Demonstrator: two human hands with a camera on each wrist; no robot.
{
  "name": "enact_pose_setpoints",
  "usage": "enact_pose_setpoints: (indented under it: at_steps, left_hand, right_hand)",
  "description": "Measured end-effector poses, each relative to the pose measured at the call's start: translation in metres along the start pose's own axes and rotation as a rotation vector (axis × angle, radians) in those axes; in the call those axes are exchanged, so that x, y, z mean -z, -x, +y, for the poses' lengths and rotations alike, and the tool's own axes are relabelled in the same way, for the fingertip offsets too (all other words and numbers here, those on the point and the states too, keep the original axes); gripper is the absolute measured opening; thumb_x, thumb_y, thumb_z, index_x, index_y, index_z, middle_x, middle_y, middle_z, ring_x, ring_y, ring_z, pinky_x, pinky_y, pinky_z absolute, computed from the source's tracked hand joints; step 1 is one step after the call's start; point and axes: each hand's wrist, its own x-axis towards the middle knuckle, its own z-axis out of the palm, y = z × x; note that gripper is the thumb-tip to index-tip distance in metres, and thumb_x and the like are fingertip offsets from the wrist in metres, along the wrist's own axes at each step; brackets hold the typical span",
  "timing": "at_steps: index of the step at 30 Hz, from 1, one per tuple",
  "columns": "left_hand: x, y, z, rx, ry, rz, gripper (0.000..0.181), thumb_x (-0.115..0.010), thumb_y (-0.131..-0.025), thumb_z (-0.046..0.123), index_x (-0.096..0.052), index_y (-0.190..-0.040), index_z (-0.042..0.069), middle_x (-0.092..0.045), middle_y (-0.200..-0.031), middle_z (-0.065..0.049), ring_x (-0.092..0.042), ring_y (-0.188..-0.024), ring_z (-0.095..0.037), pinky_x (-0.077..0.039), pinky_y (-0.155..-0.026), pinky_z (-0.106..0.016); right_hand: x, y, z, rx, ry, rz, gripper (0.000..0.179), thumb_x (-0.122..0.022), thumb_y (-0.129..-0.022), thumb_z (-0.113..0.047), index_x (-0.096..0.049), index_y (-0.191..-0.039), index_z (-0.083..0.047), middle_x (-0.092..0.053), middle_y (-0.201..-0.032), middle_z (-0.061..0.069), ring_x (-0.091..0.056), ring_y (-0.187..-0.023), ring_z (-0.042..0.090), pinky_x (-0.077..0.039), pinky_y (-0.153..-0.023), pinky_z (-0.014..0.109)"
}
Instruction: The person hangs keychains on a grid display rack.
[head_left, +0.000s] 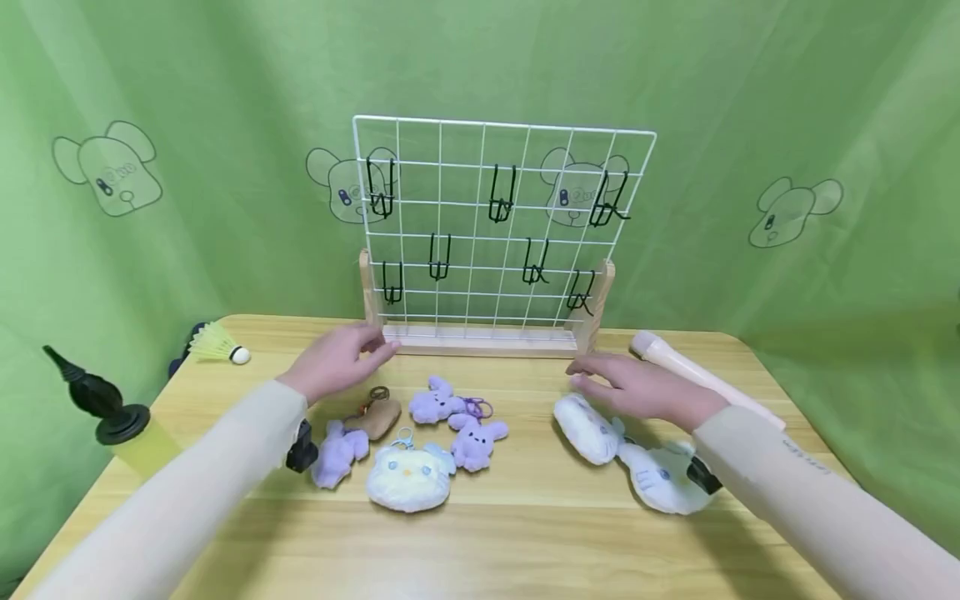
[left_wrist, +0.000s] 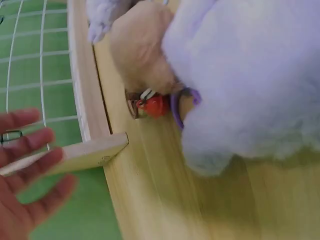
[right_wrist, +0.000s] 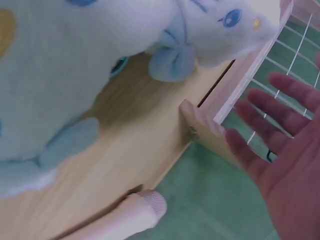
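Note:
My left hand hovers over the table near the left foot of the wire rack, holding nothing; its fingers are spread in the left wrist view. Below it lie a brown plush charm and a lilac plush charm. Two more lilac plush charms and a white-and-blue plush face lie towards the middle. My right hand, also holding nothing, is above two white-and-blue plush charms. Its fingers look straight and apart in the right wrist view.
A white wire grid stands in a wooden base, with several black hooks on it. A pale microphone lies at right. A shuttlecock and a yellow bottle with a black top are at left.

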Motion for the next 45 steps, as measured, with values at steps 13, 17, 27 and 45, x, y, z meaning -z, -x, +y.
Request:
enact_pose_setpoints:
  at_steps: [13,17,27,45]
  left_hand:
    - [-0.006,-0.012,-0.026,0.344,0.272,0.002,0.057,-0.055,-0.105,0.045,-0.057,-0.128,-0.007,-0.067,-0.125,-0.03,-0.067,-0.109,-0.04,-0.06,-0.093,-0.047]
    - [-0.012,-0.016,-0.024,0.394,0.439,-0.038,0.073,-0.058,-0.105,0.041,-0.035,-0.154,-0.008,-0.055,-0.144,-0.037,-0.062,-0.127,-0.048,-0.057,-0.107,-0.054]
    - [-0.018,-0.022,-0.017,0.483,0.541,-0.086,0.082,-0.056,-0.107,0.038,-0.014,-0.164,-0.005,-0.043,-0.154,-0.038,-0.066,-0.122,-0.048,-0.059,-0.106,-0.05]
    - [-0.028,-0.034,-0.022,0.5,0.49,-0.033,0.059,-0.052,-0.108,0.02,-0.03,-0.157,-0.005,-0.055,-0.14,-0.037,-0.07,-0.089,-0.03,-0.067,-0.08,-0.036]
  right_hand:
    - [-0.016,-0.003,0.036,-0.173,-0.313,-0.18,0.032,-0.054,-0.108,-0.022,-0.063,-0.127,0.001,-0.069,-0.103,0.007,-0.061,-0.091,0.016,-0.053,-0.079,0.027]
    - [-0.019,-0.008,0.033,-0.227,-0.355,-0.212,0.035,-0.053,-0.108,-0.023,-0.062,-0.132,0.001,-0.068,-0.103,0.007,-0.059,-0.092,0.016,-0.051,-0.081,0.029]
    - [-0.026,-0.026,0.014,-0.324,-0.402,-0.293,0.04,-0.04,-0.112,-0.04,-0.061,-0.102,-0.008,-0.053,-0.086,0.002,-0.05,-0.082,0.016,-0.043,-0.076,0.03]
    - [-0.032,-0.032,0.007,-0.223,-0.374,-0.37,0.012,-0.065,-0.096,-0.006,-0.063,-0.108,-0.005,-0.059,-0.089,0.004,-0.053,-0.082,0.015,-0.046,-0.07,0.025]
